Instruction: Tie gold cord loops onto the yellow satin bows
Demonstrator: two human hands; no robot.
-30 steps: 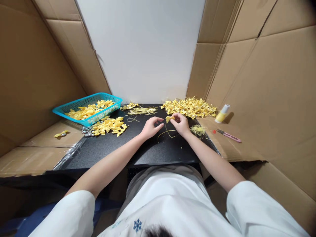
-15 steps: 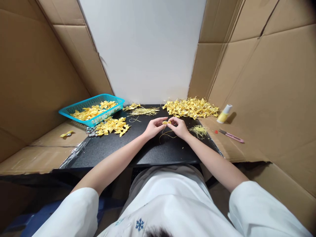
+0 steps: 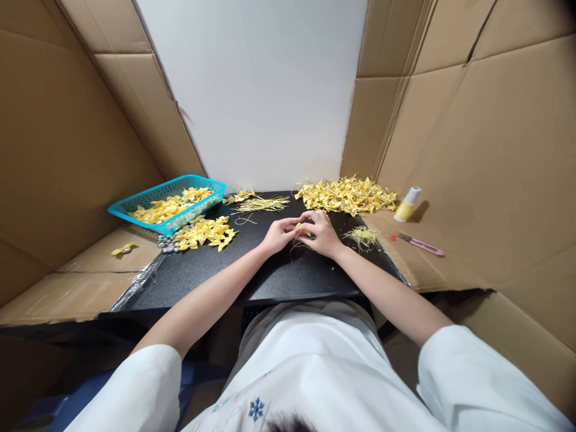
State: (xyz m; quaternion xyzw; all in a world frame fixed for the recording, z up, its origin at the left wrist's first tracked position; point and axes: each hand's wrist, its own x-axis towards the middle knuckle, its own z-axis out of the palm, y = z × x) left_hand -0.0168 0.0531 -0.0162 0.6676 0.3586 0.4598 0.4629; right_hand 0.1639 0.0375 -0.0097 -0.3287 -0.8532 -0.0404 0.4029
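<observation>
My left hand [image 3: 278,236] and my right hand [image 3: 321,234] meet over the middle of the black table [image 3: 198,279]. Between their fingertips is a small yellow bow [image 3: 303,228], partly covered by the fingers. Both hands are closed around it, the right fingers curled over it from the far side. A thin yellow cord trails below the hands onto the table. Behind them lies a bundle of yellow cords [image 3: 263,204], and a tangle of thin yellow thread [image 3: 361,238] is right of my right hand.
A blue basket [image 3: 167,228] of yellow bows stands at the left, with loose bows [image 3: 204,233] before it. A bow heap [image 3: 346,195] lies back right. Right, on cardboard, are a thread spool [image 3: 407,205] and pink snips [image 3: 425,245]. Cardboard walls flank the table.
My right hand has shifted slightly left, its fingers now curling over the bow and hiding more of it. The left hand has stayed almost in place.
</observation>
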